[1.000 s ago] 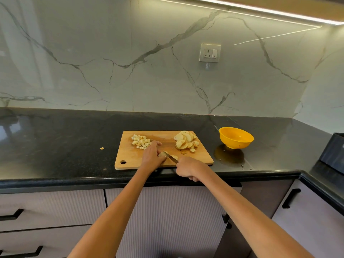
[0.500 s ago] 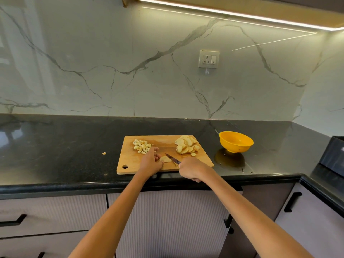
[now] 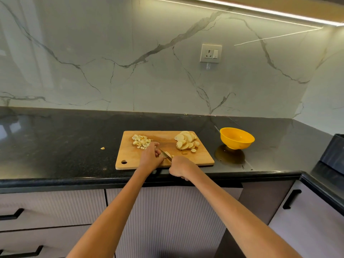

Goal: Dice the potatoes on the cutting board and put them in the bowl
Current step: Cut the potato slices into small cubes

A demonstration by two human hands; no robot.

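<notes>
Near cutting board (image 3: pixel 130 155) front edge: left hand (image 3: pixel 150 158) pinning potato slice (image 3: pixel 167 154), right hand (image 3: pixel 179 166) clenching knife (image 3: pixel 164 154), blade angled far-left; bare board between piles.

1. The cutting board (image 3: pixel 141 161) is seen in light tan wood.
2. The potato slices (image 3: pixel 186 142) and the diced potato pieces (image 3: pixel 141 141) are shown pale yellow-cream.
3. The bowl (image 3: pixel 236 138) is coloured bright yellow.
4. The countertop (image 3: pixel 65 146) is speckled black.
5. The backsplash (image 3: pixel 130 62) is patterned as white marble with grey veins.
6. The cabinet fronts (image 3: pixel 167 220) are ribbed in pale grey, with black handles (image 3: pixel 291 199).
</notes>
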